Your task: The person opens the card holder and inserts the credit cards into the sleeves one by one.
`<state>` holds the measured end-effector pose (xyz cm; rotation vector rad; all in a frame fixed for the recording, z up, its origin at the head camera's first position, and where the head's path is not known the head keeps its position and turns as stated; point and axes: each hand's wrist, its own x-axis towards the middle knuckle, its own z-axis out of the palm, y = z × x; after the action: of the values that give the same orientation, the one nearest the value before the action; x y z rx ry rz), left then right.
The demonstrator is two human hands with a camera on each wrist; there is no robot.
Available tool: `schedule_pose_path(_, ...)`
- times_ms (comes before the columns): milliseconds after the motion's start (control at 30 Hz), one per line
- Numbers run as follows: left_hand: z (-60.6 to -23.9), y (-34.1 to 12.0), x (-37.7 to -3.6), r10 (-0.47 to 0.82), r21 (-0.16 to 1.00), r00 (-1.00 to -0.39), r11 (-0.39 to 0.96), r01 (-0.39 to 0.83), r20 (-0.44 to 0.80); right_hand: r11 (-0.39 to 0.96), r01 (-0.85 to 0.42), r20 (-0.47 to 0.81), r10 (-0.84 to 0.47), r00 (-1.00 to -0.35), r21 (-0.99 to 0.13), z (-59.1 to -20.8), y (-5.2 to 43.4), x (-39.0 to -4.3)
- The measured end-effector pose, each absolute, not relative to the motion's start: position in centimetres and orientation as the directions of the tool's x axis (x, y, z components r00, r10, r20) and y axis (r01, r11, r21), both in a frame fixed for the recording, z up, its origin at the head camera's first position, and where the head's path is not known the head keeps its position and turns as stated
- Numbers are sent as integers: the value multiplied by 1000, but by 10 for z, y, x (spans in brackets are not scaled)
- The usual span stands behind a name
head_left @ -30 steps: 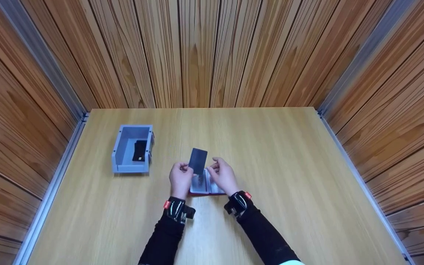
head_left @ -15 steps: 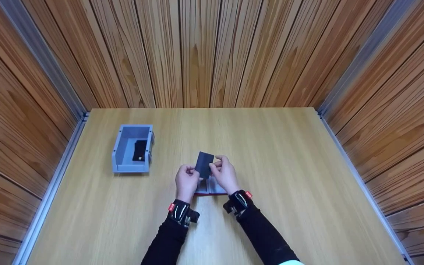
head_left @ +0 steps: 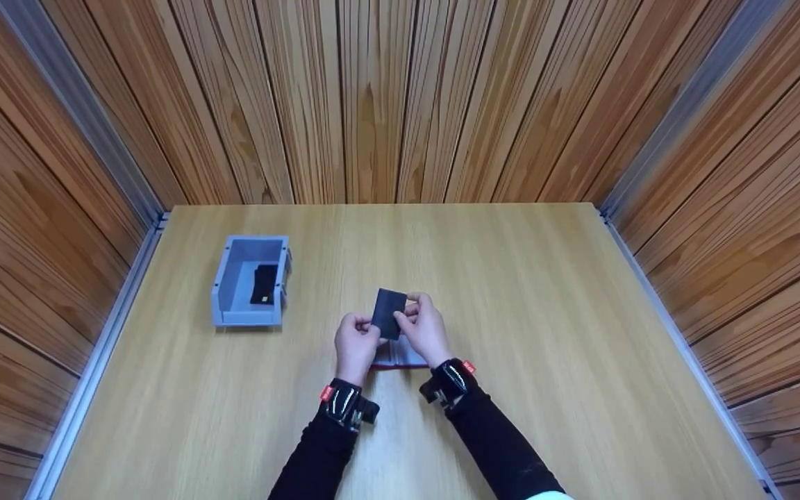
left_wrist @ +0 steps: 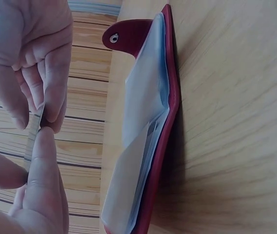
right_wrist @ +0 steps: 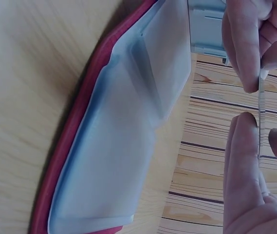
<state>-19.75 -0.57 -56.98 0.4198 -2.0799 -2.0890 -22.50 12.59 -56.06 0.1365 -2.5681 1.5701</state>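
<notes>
Both hands pinch one dark card (head_left: pixel 389 314) just below the frame's centre — the left hand (head_left: pixel 356 347) at its lower left edge, the right hand (head_left: pixel 426 332) at its right edge. It hangs above the open red card holder (head_left: pixel 400 357) (clear sleeves fanned) on the surface (head_left: pixel 546 312). This looks like the carrying step; the next move calls for a steady one-handed grip. Forearms converge, wrists raised.

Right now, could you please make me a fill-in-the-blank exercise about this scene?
1. Both hands hold a dark ____ above the table.
2. The open holder under the hands has a ____ cover.
3. The grey bin stands beside the ____ hand.

Missing words: card; red; left
</notes>
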Motion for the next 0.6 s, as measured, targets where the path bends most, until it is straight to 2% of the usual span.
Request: schedule_pose_path(600, -569, -9, -199, -283, 996, -955, -6, -91, -89, 403, -181, 188, -24, -982, -897, -558, 130, -224)
